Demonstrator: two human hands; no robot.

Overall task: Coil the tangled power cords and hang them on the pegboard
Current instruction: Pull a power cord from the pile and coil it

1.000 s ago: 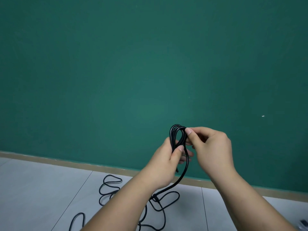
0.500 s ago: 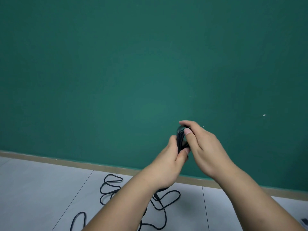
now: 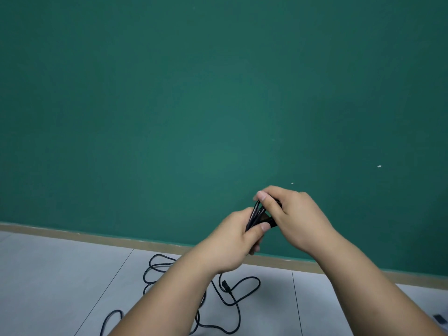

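Note:
A small coil of black power cord (image 3: 257, 214) is pinched between both hands in front of the green wall. My left hand (image 3: 232, 243) grips its lower part with the thumb on top. My right hand (image 3: 293, 217) closes over its upper end, hiding most of the loops. More black cord (image 3: 232, 299) lies tangled in loose loops on the floor below my forearms, with a plug (image 3: 225, 284) showing. No pegboard is in view.
A plain green wall (image 3: 218, 105) fills most of the view, with a tan baseboard (image 3: 72, 235) at its foot. Grey floor tiles (image 3: 60, 275) lie below. A small dark object (image 3: 440, 318) sits at the right edge of the floor.
The open loop seen above my left hand has been squeezed flat into a tight bundle. My right hand has come over its top and both hands drifted slightly right.

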